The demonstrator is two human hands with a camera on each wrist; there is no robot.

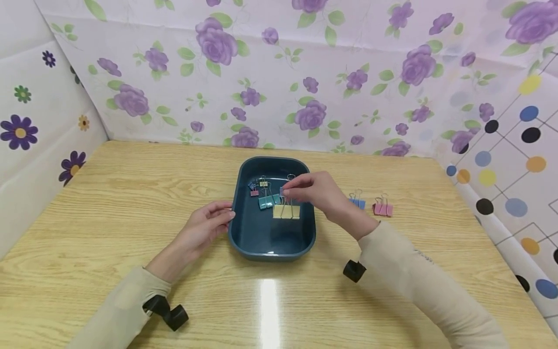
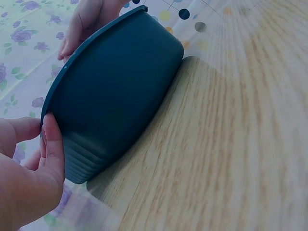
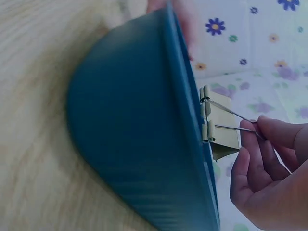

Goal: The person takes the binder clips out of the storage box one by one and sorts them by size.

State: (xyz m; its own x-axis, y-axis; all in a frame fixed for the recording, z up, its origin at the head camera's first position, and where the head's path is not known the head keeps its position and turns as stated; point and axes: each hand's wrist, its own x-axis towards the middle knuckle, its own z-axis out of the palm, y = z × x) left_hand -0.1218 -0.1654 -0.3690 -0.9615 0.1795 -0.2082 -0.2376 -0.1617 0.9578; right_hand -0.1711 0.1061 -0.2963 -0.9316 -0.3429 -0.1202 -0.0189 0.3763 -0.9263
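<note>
From where I stand, a person in pale sleeves [image 1: 411, 259] works over a dark blue tray [image 1: 261, 242] set on a wood-grain desk [image 1: 144, 184]. The right hand [image 1: 316, 191] is above the tray's right side, thumb and fingers pinching the wire handles of a large yellow binder clip [image 1: 286, 212]. That clip hangs below the fingertips, over the tray's opening, and the right wrist view shows its body rising past the rim. The left hand [image 1: 209, 223] steadies the tray at its left side, its fingers pinching the rim, one digit against the outer wall and another on the inner side. Inside the tray, just beyond the yellow clip, lies a teal clip [image 1: 267, 202] with its wire handles up. Close behind it sit a small yellow clip [image 1: 263, 184], a small pink clip [image 1: 255, 193] and a tiny dark blue clip [image 1: 252, 185]. Something bluish by the right fingertips is too hidden to make out. On the desk to the right of the tray, near the right wrist, are a blue clip [image 1: 358, 203], partly covered by the arm, and a pink clip [image 1: 383, 208] just beside it. A purple-flowered cloth [image 1: 270, 87] hangs behind the desk.
</note>
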